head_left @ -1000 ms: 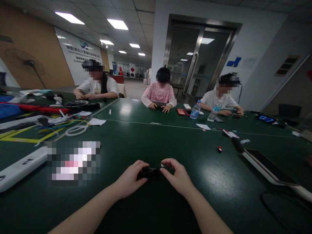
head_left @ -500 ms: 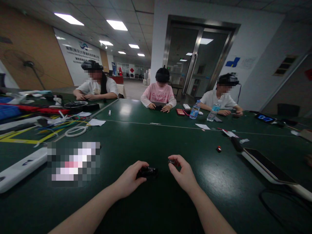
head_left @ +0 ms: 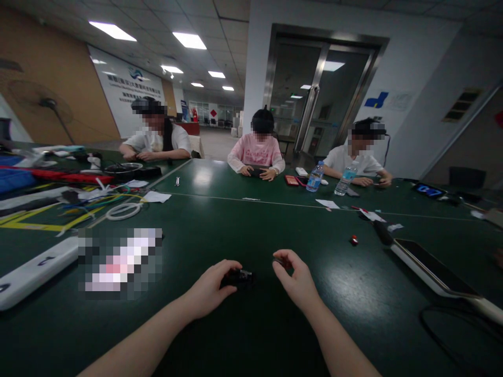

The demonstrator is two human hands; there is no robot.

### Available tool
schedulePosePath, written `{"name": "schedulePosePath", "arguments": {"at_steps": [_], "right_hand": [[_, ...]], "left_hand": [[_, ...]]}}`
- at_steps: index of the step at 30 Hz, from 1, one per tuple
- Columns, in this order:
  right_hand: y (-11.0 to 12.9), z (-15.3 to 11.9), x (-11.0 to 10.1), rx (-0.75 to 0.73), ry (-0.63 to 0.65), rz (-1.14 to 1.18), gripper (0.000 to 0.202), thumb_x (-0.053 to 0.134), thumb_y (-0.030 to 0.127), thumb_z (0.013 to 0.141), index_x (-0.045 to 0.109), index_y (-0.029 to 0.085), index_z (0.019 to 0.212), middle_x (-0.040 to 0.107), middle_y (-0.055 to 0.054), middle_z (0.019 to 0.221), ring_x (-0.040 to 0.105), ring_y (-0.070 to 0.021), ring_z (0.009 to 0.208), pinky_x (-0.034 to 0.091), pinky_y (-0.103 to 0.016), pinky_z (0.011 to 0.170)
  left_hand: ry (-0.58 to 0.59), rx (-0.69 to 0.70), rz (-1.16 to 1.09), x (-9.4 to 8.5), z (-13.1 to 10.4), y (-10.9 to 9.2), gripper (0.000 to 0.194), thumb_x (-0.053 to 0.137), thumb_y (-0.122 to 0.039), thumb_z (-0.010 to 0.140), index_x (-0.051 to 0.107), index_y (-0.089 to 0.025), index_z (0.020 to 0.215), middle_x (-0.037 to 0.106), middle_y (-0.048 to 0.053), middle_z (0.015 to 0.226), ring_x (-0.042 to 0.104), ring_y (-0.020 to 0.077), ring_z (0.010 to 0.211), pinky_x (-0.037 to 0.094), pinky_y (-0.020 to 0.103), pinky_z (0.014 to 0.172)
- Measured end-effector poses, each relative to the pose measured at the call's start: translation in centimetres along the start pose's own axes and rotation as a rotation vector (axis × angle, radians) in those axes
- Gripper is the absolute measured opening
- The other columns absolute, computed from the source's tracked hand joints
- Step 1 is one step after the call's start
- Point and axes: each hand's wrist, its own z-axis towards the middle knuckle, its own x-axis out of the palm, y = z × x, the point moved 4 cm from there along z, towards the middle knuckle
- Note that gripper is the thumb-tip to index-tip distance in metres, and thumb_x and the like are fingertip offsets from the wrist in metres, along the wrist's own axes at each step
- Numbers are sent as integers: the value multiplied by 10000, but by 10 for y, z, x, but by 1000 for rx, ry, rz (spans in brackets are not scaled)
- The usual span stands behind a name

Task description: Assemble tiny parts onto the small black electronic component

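Observation:
My left hand (head_left: 215, 288) is closed around the left end of a small black object (head_left: 244, 277) low at the centre of the green table (head_left: 251, 230). Its thumb and fingers sit on either side of that object, whose glossy right end sticks out. To the right, apart from it, my right hand (head_left: 295, 275) pinches a small dark piece (head_left: 278, 260) between thumb and fingertips. The piece is too small to make out in detail. A gap of bare table lies between the two hands.
A white power strip (head_left: 39, 272) and a blurred-out flat item (head_left: 121, 264) lie left. Right are a small red object (head_left: 354, 240), a white-edged device (head_left: 432, 267) and a black cable (head_left: 440, 335). Two bottles (head_left: 315, 177) stand farther back. Three people sit opposite.

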Motion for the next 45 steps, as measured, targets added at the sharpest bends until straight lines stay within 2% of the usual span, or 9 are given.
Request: {"name": "schedulePosePath", "arguments": {"at_steps": [7, 13, 23, 29, 32, 45], "right_hand": [[4, -1, 3, -35, 41, -38, 172, 541, 294, 781, 599, 216, 924, 576, -16, 869, 550, -170, 796, 455, -344, 759], [6, -3, 12, -10, 163, -30, 218, 570, 282, 776, 603, 227, 984, 588, -12, 940, 556, -164, 870, 453, -336, 802], [15, -9, 34, 3, 321, -19, 194, 627, 251, 745, 634, 266, 939, 602, 1, 928, 563, -169, 872, 455, -320, 780], [19, -9, 46, -64, 341, -47, 204, 634, 227, 743, 639, 273, 941, 600, 6, 936, 550, -177, 909, 446, -327, 807], [17, -9, 50, -41, 353, -105, 212, 645, 247, 735, 651, 297, 941, 562, 4, 956, 542, -181, 910, 451, -333, 799], [17, -12, 48, -45, 342, -162, 226, 613, 273, 758, 630, 334, 975, 541, 16, 980, 539, -192, 902, 456, -347, 774]], "left_hand": [[9, -1, 18, -1, -1, -4, 416, 578, -180, 761, 489, -277, 1155, 522, 8, 1107, 534, 192, 978, 431, 339, 861], [18, -6, 21, -2, 0, -8, 415, 578, -196, 766, 489, -277, 1164, 515, 7, 1109, 530, 192, 986, 436, 335, 865], [-15, 20, 68, 1, 2, -2, 400, 600, -193, 747, 511, -256, 1133, 532, 20, 1061, 535, 194, 947, 447, 332, 842], [-31, 48, 72, 4, 3, 0, 405, 595, -192, 749, 501, -255, 1138, 541, 15, 1024, 548, 183, 919, 452, 308, 813], [-29, 42, 82, 4, 3, 0, 390, 589, -207, 753, 506, -257, 1131, 541, 15, 1025, 548, 191, 931, 449, 321, 818], [-13, 30, 58, 3, 2, -2, 384, 596, -233, 765, 505, -258, 1137, 534, 14, 1046, 540, 193, 955, 455, 333, 837]]}}
